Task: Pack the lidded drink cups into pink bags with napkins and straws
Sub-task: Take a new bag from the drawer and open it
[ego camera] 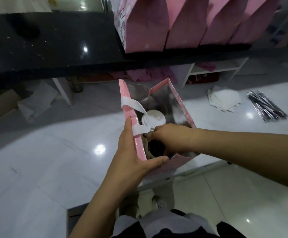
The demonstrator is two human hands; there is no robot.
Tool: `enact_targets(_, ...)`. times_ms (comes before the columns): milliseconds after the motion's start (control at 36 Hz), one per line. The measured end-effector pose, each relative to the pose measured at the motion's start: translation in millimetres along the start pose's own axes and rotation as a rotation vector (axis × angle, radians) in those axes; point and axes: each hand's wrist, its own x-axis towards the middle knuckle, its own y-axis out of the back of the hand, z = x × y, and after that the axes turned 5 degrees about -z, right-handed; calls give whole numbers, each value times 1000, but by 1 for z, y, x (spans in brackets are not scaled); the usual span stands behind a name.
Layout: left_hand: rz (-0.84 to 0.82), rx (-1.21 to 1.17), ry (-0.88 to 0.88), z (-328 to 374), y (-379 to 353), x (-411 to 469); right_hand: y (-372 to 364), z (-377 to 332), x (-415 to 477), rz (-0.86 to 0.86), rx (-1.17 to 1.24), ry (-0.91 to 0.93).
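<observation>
An open pink bag (pixel 185 115) with white ribbon handles stands at the edge of the white counter. My left hand (pixel 133 152) holds its near left wall, thumb along the near rim. A white lidded cup (pixel 155 117) sits inside the bag. My right hand (pixel 169 138) reaches into the bag just in front of that cup, fingers curled round something dark that looks like a second cup; a thin silvery tip shows at the fingertips. A stack of white napkins (pixel 223 99) and a pile of wrapped straws (pixel 266 107) lie on the counter to the right.
A row of closed pink bags (pixel 187 23) stands on the black upper ledge (pixel 54 48). Under that ledge are white shelf supports with pink and red clutter. The white counter (pixel 54 160) stretches left and right; a floor gap opens below the bag.
</observation>
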Motion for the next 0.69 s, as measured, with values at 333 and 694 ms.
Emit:
enact_targets(333, 57, 48, -96, 0, 0, 1, 31, -7, -34, 230, 192, -101)
enact_targets(694, 209, 547, -115, 39, -18, 4, -62, 22, -174, 894, 761, -370)
